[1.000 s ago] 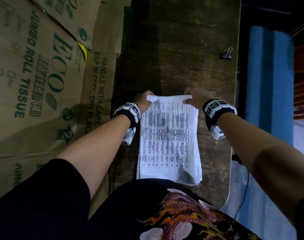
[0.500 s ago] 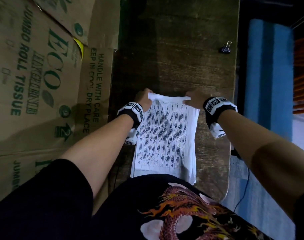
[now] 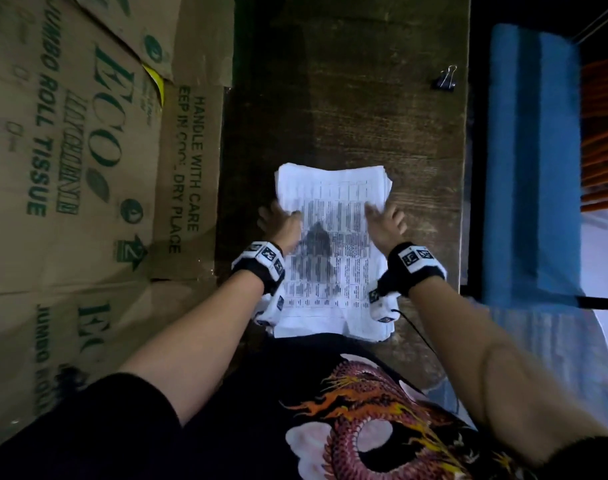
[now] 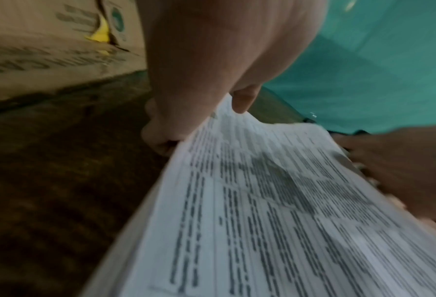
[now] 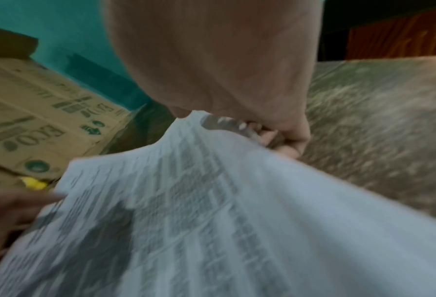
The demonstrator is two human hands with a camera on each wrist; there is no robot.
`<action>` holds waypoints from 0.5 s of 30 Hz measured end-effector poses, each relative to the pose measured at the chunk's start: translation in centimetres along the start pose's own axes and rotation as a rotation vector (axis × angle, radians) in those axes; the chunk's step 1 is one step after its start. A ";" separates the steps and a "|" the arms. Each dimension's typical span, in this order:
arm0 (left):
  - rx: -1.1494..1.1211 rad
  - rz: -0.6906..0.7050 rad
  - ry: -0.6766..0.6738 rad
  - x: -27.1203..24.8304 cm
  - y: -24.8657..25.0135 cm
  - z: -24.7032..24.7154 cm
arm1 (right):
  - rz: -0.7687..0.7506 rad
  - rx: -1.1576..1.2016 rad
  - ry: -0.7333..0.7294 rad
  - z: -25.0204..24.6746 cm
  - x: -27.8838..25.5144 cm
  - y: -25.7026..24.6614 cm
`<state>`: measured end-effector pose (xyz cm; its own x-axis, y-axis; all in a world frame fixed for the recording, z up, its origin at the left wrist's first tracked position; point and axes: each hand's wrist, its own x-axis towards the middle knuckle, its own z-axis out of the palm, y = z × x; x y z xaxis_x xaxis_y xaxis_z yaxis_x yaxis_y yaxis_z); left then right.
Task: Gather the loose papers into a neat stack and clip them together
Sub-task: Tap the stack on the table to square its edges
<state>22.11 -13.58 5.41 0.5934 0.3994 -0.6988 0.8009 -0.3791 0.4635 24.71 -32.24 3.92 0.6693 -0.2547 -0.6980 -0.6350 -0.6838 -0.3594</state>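
Head view: the papers (image 3: pixel 332 244) form one white stack lying lengthwise on the dark wooden bench (image 3: pixel 347 98), near edge at the person's torso, far edge pointing away. Top sheet carries dense printed text in ruled table columns, with a dark grey smudge near its centre. Sheet edges are not flush: several layers show stepped at the far right corner and at the near right corner, and the far end bows upward slightly.

Left hand (image 3: pixel 281 221) grips the left long edge of the stack; the left wrist view shows its thumb on the top sheet and its curled fingers (image 4: pixel 161 138) under the edge. Right hand (image 3: pixel 385 221) holds the right long edge in like manner, thumb on top, fingers (image 5: pixel 288 140) curled beneath; this view is blurred, so finer detail cannot be told. Both hands sit in the far half of the stack, opposite each other.

Binder clip (image 3: pixel 446 77), black with wire handles, lies on the bench near its far right edge, well apart from the papers.

Cardboard boxes (image 3: pixel 88 150) printed in green stand just beside the bench on the left
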 end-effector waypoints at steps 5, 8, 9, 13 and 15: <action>0.018 0.038 -0.076 -0.9 -1.2 -0.8 | -0.050 -0.059 -0.047 -0.7 -1.4 1.3; 0.105 0.043 -0.073 -2.2 -4.4 -2.3 | -0.039 -0.011 -0.082 -1.4 -3.6 4.4; 0.113 0.034 -0.079 -3.0 -5.7 -2.4 | -0.035 0.000 -0.115 -1.2 -4.6 5.5; 0.185 -0.022 -0.213 -6.7 -10.5 -1.2 | -0.038 0.045 -0.177 0.5 -7.7 9.6; 0.260 -0.026 -0.245 -8.1 -11.8 -0.1 | -0.054 0.046 -0.151 1.7 -8.8 10.8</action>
<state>7.88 -12.26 5.67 0.5108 0.2117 -0.8332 0.7499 -0.5836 0.3115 11.31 -36.21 5.15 0.6396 -0.1103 -0.7607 -0.6187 -0.6612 -0.4243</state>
